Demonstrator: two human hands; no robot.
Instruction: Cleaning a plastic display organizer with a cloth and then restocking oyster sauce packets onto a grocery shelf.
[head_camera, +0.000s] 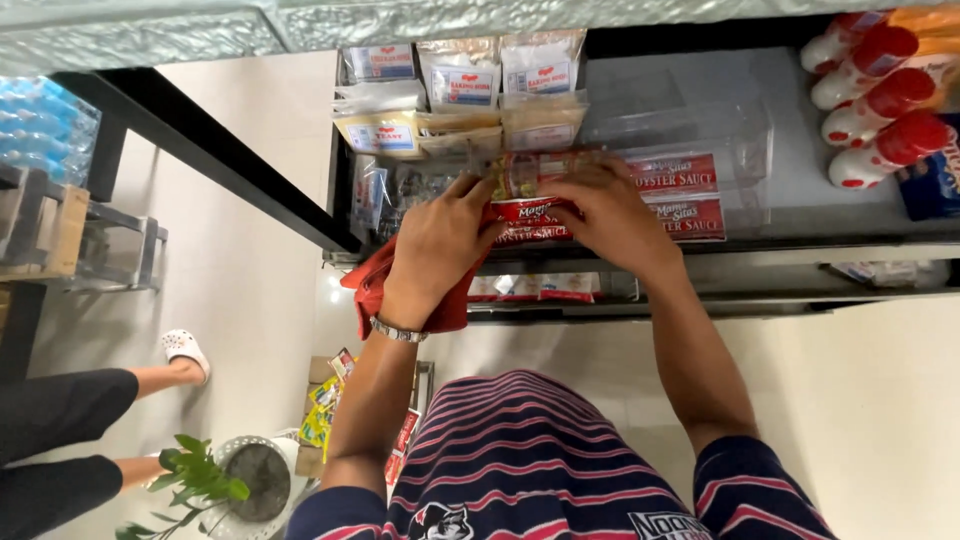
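My left hand (440, 245) and my right hand (605, 215) both grip a stack of red sauce sachets (530, 210) at the front edge of a shelf. A red cloth (372, 285) hangs under my left palm, apparently pinched there. A bracelet sits on my left wrist. More red sauce sachets (680, 195) lie flat in a clear plastic bin (745, 150) just right of my right hand.
Behind my hands stand rows of small clear packets (460, 80) of powders. Red-capped white bottles (880, 100) lie at the far right of the shelf (800, 190). Another person's legs and white shoe (185, 350) are at the left, near a potted plant (200, 485).
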